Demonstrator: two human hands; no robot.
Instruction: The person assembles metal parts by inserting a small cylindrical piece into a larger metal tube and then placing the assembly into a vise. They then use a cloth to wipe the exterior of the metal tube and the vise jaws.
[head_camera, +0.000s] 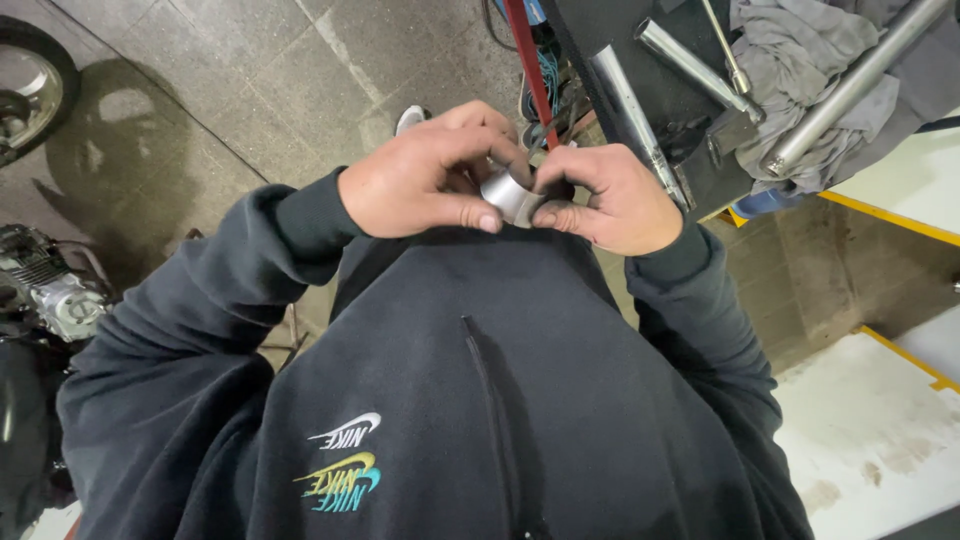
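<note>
Held close above the dark sweatshirt (480, 400): a short metal sleeve (508, 192), pinched by thumb and fingers of left hand (430, 175) and right hand (605, 200). Just beyond the knuckles, a bench edge with chrome tubes (640, 110) and grey rag (800, 70). Open tiled floor (250, 80) leftward; engine (45, 285) far left.

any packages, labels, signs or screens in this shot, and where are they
No packages, signs or screens in view.
Printed logos: low on the front of the dark hoodie, below the two hands; one white curved mark above a stacked pair in yellow and teal, seen upside down from the head camera.
</note>
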